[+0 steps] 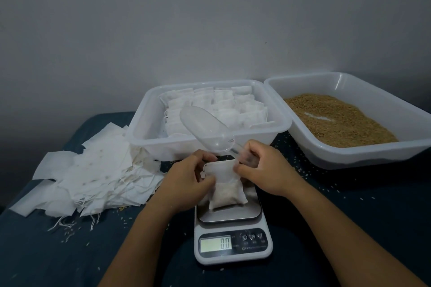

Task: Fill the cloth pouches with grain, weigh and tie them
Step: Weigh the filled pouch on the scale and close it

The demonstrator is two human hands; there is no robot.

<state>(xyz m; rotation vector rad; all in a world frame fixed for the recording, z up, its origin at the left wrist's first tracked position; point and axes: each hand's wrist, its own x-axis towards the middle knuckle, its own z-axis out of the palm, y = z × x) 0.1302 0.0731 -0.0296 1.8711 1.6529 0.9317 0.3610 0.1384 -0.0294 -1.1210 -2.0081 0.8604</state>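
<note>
A white cloth pouch [226, 190] with grain in its lower half hangs just over the steel platform of a digital scale [233, 240], whose display reads 0.0. My left hand [186, 179] pinches the pouch's left top edge. My right hand [265, 170] pinches the right top edge and also holds the handle of a clear plastic scoop [205, 127], which sticks up and to the left and looks empty. A clear tub of brown grain [338, 116] stands at the right.
A clear tub [149, 121] with several filled white pouches stands behind the scale. A loose heap of flat empty pouches [91, 170] with strings lies at the left. Scattered grains dot the dark blue cloth. A grey wall rises behind.
</note>
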